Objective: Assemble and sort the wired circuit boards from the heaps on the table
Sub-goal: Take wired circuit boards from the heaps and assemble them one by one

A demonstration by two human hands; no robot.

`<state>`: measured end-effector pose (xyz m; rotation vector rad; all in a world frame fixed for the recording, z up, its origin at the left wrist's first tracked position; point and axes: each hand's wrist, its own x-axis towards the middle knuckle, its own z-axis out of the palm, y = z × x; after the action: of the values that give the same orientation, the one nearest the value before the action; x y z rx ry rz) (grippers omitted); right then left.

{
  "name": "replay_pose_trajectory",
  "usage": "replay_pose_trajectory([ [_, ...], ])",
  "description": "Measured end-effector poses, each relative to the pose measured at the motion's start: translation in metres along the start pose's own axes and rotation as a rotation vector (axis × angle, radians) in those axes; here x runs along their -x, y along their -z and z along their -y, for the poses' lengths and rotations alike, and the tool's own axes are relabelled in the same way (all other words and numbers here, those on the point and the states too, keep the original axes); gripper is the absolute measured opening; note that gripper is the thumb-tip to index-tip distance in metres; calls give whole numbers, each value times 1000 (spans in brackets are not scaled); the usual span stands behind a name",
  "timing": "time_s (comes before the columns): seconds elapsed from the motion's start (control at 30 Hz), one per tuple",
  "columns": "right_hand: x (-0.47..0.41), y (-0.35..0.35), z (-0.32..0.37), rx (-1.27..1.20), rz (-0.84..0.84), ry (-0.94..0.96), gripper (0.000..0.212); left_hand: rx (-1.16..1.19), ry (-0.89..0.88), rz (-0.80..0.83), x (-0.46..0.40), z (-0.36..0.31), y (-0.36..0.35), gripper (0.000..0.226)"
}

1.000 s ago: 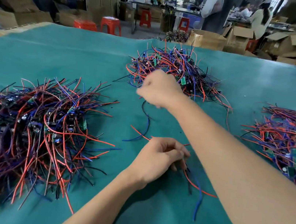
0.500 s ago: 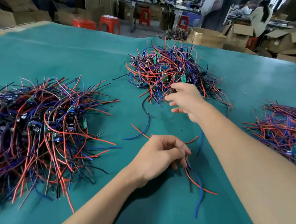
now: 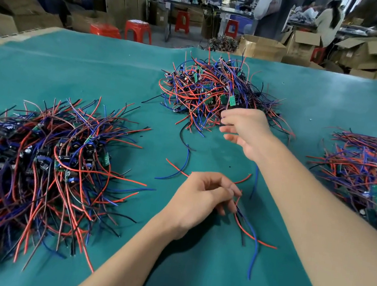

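My left hand [image 3: 200, 201] pinches a small bunch of loose wires [image 3: 247, 227], red, blue and black, which trail off to the right of my fingertips and lie on the green table [image 3: 95, 75]. My right hand [image 3: 245, 129], farther out, has its fingers curled at the near edge of the middle heap [image 3: 214, 93]; whether they already hold a wire I cannot tell. Another heap [image 3: 33, 156] lies left of my pinch, a third heap [image 3: 368, 177] well to the right.

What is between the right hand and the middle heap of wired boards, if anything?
Nothing visible. The right hand is at the near edge of the middle heap, its fingers already among the outer wires. Only bare green table lies around it.
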<state>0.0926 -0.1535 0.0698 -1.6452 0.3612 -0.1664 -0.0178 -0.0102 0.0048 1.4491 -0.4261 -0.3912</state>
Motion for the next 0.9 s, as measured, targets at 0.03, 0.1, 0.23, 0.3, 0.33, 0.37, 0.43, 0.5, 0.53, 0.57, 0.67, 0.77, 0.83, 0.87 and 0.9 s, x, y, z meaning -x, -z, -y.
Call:
replay_pose_trajectory([
  [0.03, 8, 6, -1, -41, -15, 3, 18, 15, 7, -11, 0, 0, 0, 17],
  [0.1, 29, 22, -4, -137, 4, 15, 10, 88, 26, -44, -1, -2, -1, 16],
  [0.23, 83, 55, -24, -159, 109, 45, 17, 367, 69, -108, -3, -4, -2, 17],
  [0.3, 109, 64, -35, -93, 231, 83, 19, 465, 89, -140, -4, -6, -2, 23],
  [0.33, 120, 66, -39, -46, 305, 94, 18, 496, 100, -152, -5, -6, -1, 28],
  [0.37, 127, 67, -42, 14, 369, 99, 17, 510, 112, -156, -5, -7, 0, 31],
  [0.43, 134, 65, -44, 140, 469, 98, 20, 493, 138, -147, -6, -7, 2, 36],
  [0.5, 137, 60, -46, 226, 557, 84, 21, 467, 144, -126, -5, -6, 3, 35],
  [0.53, 138, 57, -48, 265, 596, 72, 22, 458, 137, -120, -4, -5, 4, 33],
  [0.57, 139, 54, -49, 292, 623, 59, 23, 443, 128, -114, -4, -5, 4, 29],
  [0.67, 137, 51, -55, 275, 601, 45, 20, 367, 94, -92, -2, -3, 5, 21],
  [0.77, 128, 55, -59, 231, 392, 45, 20, 352, 71, -86, -2, -2, 5, 16],
  [0.83, 123, 59, -61, 147, 221, 47, 17, 312, 59, -73, -1, -2, 4, 15],
  [0.87, 122, 60, -61, 84, 150, 50, 16, 288, 52, -57, 0, -1, 4, 16],
  [0.9, 121, 60, -60, 16, 110, 58, 13, 267, 48, -40, 0, -1, 3, 17],
])
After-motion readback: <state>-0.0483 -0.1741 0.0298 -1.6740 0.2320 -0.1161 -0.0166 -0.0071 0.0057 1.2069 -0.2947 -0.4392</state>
